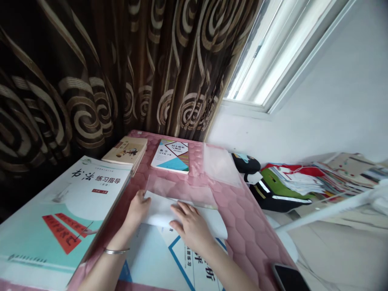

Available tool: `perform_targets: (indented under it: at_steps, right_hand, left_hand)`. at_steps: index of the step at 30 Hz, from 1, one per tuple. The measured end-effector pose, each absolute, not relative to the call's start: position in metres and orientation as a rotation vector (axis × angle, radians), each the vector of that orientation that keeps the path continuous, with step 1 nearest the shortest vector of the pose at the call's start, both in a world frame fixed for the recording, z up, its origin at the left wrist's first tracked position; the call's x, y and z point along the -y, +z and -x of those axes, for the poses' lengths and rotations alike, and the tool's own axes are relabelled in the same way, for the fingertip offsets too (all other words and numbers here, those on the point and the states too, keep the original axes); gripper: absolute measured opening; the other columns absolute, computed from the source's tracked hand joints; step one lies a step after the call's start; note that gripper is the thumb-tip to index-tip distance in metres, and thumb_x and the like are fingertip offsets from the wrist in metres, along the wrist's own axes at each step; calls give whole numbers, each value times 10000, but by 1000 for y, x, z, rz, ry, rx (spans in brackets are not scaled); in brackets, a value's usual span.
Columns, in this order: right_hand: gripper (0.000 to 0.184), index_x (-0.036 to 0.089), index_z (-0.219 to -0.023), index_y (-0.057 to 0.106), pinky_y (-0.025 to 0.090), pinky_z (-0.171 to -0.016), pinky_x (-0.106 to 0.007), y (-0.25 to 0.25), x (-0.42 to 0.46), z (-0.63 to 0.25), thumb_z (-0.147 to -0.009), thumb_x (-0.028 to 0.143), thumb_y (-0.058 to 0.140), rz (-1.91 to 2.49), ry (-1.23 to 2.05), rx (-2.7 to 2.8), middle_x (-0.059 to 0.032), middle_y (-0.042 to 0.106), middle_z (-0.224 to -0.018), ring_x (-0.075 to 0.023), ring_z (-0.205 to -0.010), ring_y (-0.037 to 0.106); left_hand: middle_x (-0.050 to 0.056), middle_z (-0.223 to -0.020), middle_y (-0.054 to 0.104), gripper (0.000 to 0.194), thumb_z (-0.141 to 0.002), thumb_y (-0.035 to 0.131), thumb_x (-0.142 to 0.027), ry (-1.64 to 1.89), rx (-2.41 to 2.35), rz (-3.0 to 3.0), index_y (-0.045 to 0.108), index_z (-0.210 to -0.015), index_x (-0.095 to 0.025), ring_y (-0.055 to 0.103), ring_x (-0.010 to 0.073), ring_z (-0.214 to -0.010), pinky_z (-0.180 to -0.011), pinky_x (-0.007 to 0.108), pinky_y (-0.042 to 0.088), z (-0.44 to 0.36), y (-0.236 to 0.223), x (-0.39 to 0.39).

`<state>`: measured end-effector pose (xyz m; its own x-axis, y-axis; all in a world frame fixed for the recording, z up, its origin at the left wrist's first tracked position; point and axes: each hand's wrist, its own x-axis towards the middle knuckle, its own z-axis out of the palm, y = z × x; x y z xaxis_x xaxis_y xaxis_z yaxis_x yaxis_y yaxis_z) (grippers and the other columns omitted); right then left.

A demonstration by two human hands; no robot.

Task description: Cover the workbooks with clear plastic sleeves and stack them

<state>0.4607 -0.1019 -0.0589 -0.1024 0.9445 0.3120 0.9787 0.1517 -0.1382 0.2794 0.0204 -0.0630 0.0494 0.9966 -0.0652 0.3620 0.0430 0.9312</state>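
Observation:
A blue-and-white workbook (157, 254) lies in front of me with its printed text turned sideways. Across its far part is a white flap (160, 208), a page or cover with a curled right end. My left hand (139, 208) has its fingers closed at the flap's left edge, a silver bangle on the wrist. Spread out on the flap is my right hand (192, 224), its fingers pressing the white surface. From under the flap's far edge sticks out a clear plastic sheet (182, 190). What lies between flap and plastic is hidden.
Large calligraphy books (100, 206) are stacked at left, with smaller tan books (129, 151) behind. A math workbook (171, 155) and another clear plastic sheet (222, 163) lie at the far side of the pink-covered table (242, 230). A phone (291, 279) rests near the right edge.

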Motion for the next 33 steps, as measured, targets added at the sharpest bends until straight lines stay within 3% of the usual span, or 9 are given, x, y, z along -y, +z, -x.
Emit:
perform_targets:
  at_steps: [7, 11, 14, 17, 21, 25, 33]
  right_hand:
    - [372, 239, -1266, 583, 442, -962, -408, -62, 98, -469, -944, 385, 467, 1873, -218, 2049, -81, 592, -1305, -242, -1162, 542]
    - [295, 227, -1178, 637, 461, -913, -381, -51, 99, -492, -942, 292, 473, 1930, -190, 1944, -77, 641, -1150, -220, -1056, 569]
    - [250, 256, -1076, 694, 480, -834, -401, -53, 102, -519, -916, 321, 515, 2049, -271, 1791, -82, 620, -1021, -235, -945, 562]
    - [233, 284, -1006, 730, 485, -816, -424, -68, 103, -547, -888, 352, 540, 2056, -296, 1598, -94, 597, -1022, -257, -948, 549]
    - [255, 289, -968, 743, 485, -856, -414, -90, 102, -575, -830, 425, 577, 1997, 26, 1334, -78, 646, -1040, -267, -1010, 572]
    - [317, 297, -978, 727, 505, -776, -353, -97, 101, -586, -764, 497, 606, 1893, 373, 1117, -24, 704, -998, -232, -888, 633]
    - [430, 226, -901, 627, 513, -678, -352, -87, 94, -581, -547, 419, 774, 1524, 580, 654, -26, 720, -791, -235, -737, 657]
  left_hand:
    - [18, -728, 624, 85, -699, 566, -200, 924, -1531, -1457, 534, -777, -210, 627, 240, -796, -724, 298, 415, -281, -63, -21]
    - [22, -722, 621, 59, -715, 544, -216, 964, -1532, -1473, 540, -771, -199, 616, 232, -780, -716, 295, 415, -280, -61, -21]
    - [16, -710, 617, 77, -721, 524, -240, 993, -1493, -1457, 548, -774, -190, 603, 213, -744, -690, 285, 422, -280, -63, -23]
    - [9, -695, 611, 131, -716, 527, -294, 1031, -1427, -1431, 555, -785, -186, 586, 198, -704, -646, 274, 427, -279, -65, -23]
    - [-7, -660, 598, 202, -694, 552, -371, 1099, -1349, -1453, 563, -779, -189, 563, 182, -667, -614, 264, 421, -279, -62, -20]
    - [-9, -646, 594, 280, -656, 607, -446, 1165, -1313, -1429, 575, -768, -191, 551, 181, -656, -580, 258, 407, -279, -55, -17]
    - [-24, -672, 587, 366, -665, 666, -514, 1211, -1200, -1369, 566, -815, -196, 521, 141, -620, -545, 223, 404, -278, -59, -19]
